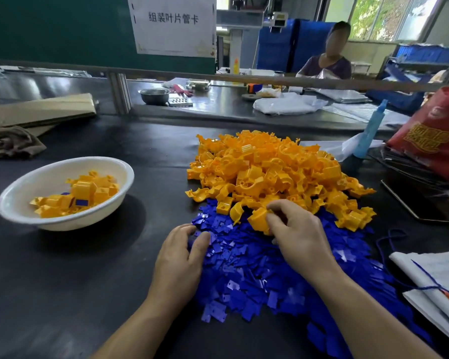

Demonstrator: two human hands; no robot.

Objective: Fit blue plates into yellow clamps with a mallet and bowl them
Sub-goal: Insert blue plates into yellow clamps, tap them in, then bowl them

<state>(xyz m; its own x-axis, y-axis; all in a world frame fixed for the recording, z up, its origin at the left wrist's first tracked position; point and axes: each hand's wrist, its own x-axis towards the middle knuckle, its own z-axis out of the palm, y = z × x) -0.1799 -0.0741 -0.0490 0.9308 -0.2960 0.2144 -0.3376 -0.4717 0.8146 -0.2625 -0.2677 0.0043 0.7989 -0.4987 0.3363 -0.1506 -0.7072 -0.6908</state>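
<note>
1. The left hand (182, 257) rests curled on the blue plates (270, 275) heaped on the near surface (88, 281); whether it pinches one, I cannot tell.
2. The right hand (296, 234) grips a clamp (258, 218) at the near edge of the yellow pile (270, 172).
3. Likely step: gathering a pair. Next, the plate needs seating in the clamp; no mallet shows.
4. Farther left, the bowl (62, 161) holds fitted clamps (75, 198).

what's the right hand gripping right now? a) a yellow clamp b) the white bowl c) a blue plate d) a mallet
a: the right hand has its fingers curled round a yellow clamp, at the near edge of the pile of clamps.
</note>
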